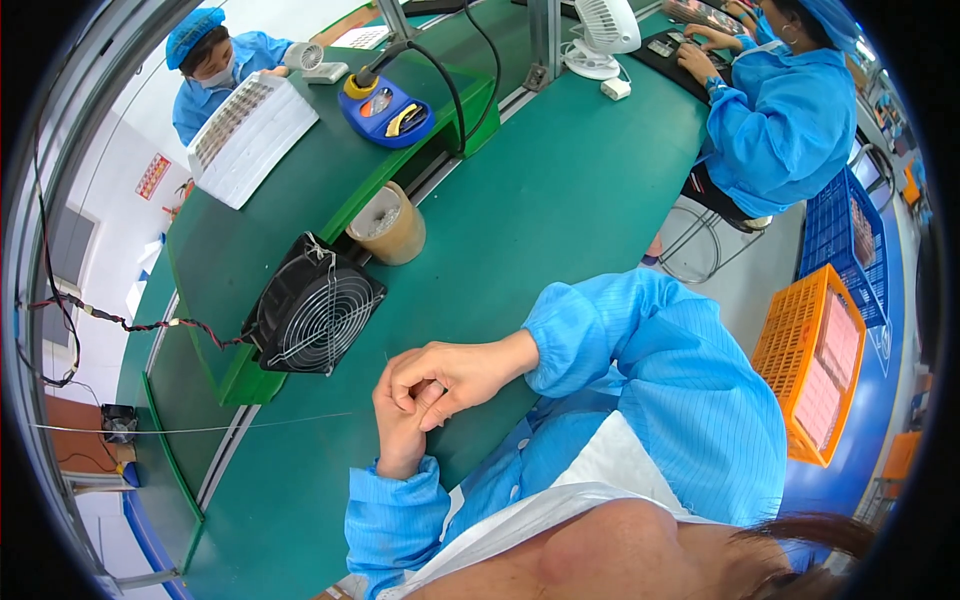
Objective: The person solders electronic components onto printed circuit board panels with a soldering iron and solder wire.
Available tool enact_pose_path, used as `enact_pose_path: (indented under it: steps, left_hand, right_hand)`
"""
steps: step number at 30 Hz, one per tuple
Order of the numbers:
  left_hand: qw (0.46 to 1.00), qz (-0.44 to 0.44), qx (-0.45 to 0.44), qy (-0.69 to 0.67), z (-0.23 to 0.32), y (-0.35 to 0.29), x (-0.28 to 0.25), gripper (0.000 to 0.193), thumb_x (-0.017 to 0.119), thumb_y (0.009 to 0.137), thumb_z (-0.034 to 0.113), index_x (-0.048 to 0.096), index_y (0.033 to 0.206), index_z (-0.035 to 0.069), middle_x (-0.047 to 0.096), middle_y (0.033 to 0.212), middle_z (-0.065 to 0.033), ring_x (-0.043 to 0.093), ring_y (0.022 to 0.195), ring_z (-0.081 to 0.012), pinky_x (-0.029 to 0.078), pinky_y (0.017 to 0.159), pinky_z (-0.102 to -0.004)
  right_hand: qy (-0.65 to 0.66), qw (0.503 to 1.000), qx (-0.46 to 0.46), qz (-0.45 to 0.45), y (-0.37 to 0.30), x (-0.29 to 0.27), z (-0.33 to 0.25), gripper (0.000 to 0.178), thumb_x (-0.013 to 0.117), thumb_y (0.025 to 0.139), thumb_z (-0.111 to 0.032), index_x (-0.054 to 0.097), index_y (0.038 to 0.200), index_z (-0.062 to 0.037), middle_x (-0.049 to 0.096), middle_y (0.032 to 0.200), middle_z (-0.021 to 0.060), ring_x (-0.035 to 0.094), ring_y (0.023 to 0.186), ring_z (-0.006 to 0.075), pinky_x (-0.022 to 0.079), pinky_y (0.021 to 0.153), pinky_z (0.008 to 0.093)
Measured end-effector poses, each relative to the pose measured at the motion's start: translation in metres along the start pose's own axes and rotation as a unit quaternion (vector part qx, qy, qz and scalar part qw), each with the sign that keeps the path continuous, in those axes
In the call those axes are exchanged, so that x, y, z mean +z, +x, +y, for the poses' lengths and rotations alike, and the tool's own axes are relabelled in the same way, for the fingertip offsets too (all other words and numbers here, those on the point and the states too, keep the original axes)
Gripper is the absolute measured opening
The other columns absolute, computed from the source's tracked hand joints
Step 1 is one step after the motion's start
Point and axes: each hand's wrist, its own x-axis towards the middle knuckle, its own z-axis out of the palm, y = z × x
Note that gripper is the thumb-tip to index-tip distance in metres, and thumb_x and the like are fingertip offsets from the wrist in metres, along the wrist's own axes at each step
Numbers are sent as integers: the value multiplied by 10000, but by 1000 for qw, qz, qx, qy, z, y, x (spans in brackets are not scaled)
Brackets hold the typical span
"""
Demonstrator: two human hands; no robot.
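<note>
2 hands, the left hand (398,428) and right hand (458,372), touch, fingers curled, near the front edge of the green table (560,210), by 1 black fan (325,322); cannot tell what they grip.

Nothing legible, red sign (153,176) included.

A black square-framed cooling fan (312,308) stands at the front edge of the raised green shelf (224,300), tilted, its round silver wire guard (325,322) turned toward the person. Wire is tied at the guard's upper rim; whether the blades spin cannot be made out. A red-and-black twisted lead (178,323) leaves the fan's left side. Below it, a thin pale strand (170,431) stretches nearly straight from the left, its visible end near the person's left hand (400,425).
</note>
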Motion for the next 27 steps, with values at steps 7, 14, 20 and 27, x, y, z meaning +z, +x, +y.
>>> enact_pose_path:
  steps: [7, 14, 20, 27]
  left_hand:
    - [1000, 0, -17, -5, 0, -1, -1, 373, 703, 828, 125, 538, 1127, -27, 606, 944, -64, 588, 821, -113, 487, 684, -233]
    - [1000, -2, -2, 0, 5, 0, 1, 360, 682, 858, 181, 539, 1116, -26, 604, 856, -66, 572, 662, -107, 451, 534, -213]
    - [1000, -6, 6, -27, 2, 1, 1, 354, 656, 881, 201, 530, 1118, -31, 595, 834, -70, 550, 613, -110, 430, 493, -211]
    - [1000, 0, 9, -30, 1, 0, 1, 362, 671, 873, 203, 534, 1111, -33, 588, 835, -54, 535, 608, -100, 423, 490, -207]
  right_hand:
    - [10, 998, 65, -18, -1, 1, 2, 227, 736, 758, -84, 560, 899, -56, 588, 949, 66, 583, 792, 190, 461, 642, 328]
    - [26, 998, 63, 1, -1, 0, -4, 219, 733, 772, -90, 649, 969, -41, 656, 824, 77, 639, 718, 173, 495, 603, 299]
    - [61, 994, 87, 25, -2, 0, -4, 172, 705, 818, -67, 649, 970, -7, 671, 773, 72, 653, 681, 137, 520, 600, 260]
    - [52, 995, 82, 25, -2, 1, -8, 170, 702, 822, -61, 626, 963, -4, 669, 745, 69, 649, 681, 124, 519, 603, 257]
